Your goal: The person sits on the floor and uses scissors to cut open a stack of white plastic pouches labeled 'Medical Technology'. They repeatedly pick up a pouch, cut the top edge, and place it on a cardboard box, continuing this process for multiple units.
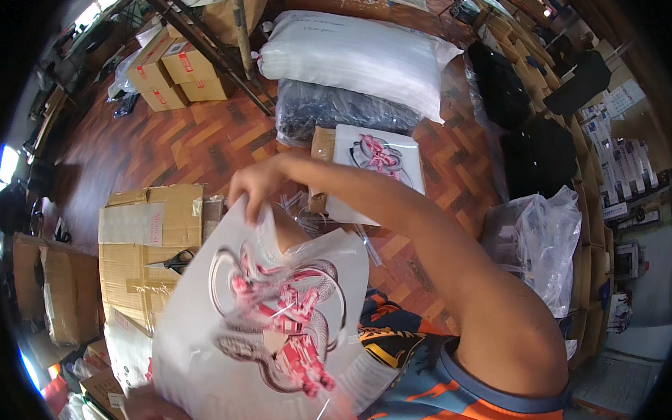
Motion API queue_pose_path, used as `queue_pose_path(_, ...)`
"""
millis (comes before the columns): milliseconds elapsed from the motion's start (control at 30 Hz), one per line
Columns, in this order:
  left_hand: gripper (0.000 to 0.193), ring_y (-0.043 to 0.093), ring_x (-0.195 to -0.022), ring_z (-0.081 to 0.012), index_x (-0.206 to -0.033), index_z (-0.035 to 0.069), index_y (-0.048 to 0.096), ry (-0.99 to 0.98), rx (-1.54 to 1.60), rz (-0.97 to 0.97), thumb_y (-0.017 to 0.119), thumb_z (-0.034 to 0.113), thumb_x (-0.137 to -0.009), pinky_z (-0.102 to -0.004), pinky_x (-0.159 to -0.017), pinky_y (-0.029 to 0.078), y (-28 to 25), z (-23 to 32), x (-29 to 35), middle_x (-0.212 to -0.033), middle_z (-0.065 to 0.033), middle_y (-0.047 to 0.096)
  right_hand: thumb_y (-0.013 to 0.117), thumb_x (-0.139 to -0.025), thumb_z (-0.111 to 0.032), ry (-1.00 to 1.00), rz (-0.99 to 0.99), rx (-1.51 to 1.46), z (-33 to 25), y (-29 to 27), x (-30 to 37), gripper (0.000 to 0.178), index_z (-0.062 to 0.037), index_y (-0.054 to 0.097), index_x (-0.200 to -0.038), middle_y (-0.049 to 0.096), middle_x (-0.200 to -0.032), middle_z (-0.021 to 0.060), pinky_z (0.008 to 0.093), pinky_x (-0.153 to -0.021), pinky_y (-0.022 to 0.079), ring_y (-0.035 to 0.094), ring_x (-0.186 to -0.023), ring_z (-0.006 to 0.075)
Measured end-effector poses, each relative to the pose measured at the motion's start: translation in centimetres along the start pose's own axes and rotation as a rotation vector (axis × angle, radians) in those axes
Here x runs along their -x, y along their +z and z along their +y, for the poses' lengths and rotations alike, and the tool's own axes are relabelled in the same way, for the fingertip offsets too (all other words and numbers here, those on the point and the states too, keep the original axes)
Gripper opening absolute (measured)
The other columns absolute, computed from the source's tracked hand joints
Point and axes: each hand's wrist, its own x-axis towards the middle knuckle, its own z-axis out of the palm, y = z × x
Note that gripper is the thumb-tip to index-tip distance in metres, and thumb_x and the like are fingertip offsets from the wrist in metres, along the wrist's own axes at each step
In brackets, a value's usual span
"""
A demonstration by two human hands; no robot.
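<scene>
A large whitish printed sheet point(185, 334) with a red and grey design hangs tilted and curved in front of my body. My right hand point(257, 184) reaches across from the right, with its fingers closed on the sheet's upper edge. At the sheet's lower left edge is my left hand point(156, 412), thumb over the front and fingers partly hidden, gripping it. Beyond my right forearm lies another printed sheet point(348, 146) with a similar red design, on a piece of cardboard point(322, 147). Black-handled scissors point(176, 261) rest on a cardboard box point(127, 280) at the left.
Behind the far sheet lie a dark plastic-wrapped bundle point(332, 110) and a big white plastic sack point(345, 54). Taped cartons point(161, 72) are stacked far left. A clear plastic bag point(540, 240) and cardboard shelving point(593, 253) stand at the right. Clear strips point(368, 246) lie on the wooden floor point(452, 158).
</scene>
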Motion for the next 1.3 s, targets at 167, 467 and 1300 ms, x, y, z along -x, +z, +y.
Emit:
queue_pose_path(167,0.049,0.052,-0.132,-0.0262,-0.141,0.005,0.052,0.317,0.328,-0.356,0.048,0.038,-0.104,-0.0365,-0.108,0.041,5.1,11.5,-10.5,-0.147,-0.0173,0.052,0.074,-0.093,-0.032,0.24,0.69,0.015,4.4,-4.7,15.2,0.031,-0.0034,0.077,-0.103,0.068,-0.075,-0.0019,0.0296,-0.064,0.05,0.06,-0.069,0.0105)
queue_pose_path(467,0.033,0.066,-0.103,-0.0153,-0.129,0.004,0.061,-0.089,0.683,-0.44,0.053,0.026,-0.106,-0.0279,-0.087,0.053,20.7,-0.2,-16.6,-0.12,-0.0078,0.068,0.064,-0.1,-0.017,0.565,1.66,-0.796,19.2,11.0,40.8,0.029,-0.0032,0.067,-0.125,0.07,-0.112,0.0048,0.0321,-0.08,0.056,0.067,-0.095,0.0156)
queue_pose_path(1300,0.033,0.067,-0.088,-0.0254,-0.107,0.002,0.069,-0.1,-0.364,-0.292,0.061,0.033,-0.099,-0.0333,-0.073,0.051,24.6,-28.0,10.5,-0.104,-0.0119,0.072,0.066,-0.098,-0.034,0.838,1.754,-1.142,30.1,35.0,44.1,0.028,-0.0058,0.068,-0.099,0.067,-0.091,0.0048,0.0285,-0.053,0.046,0.065,-0.077,0.018)
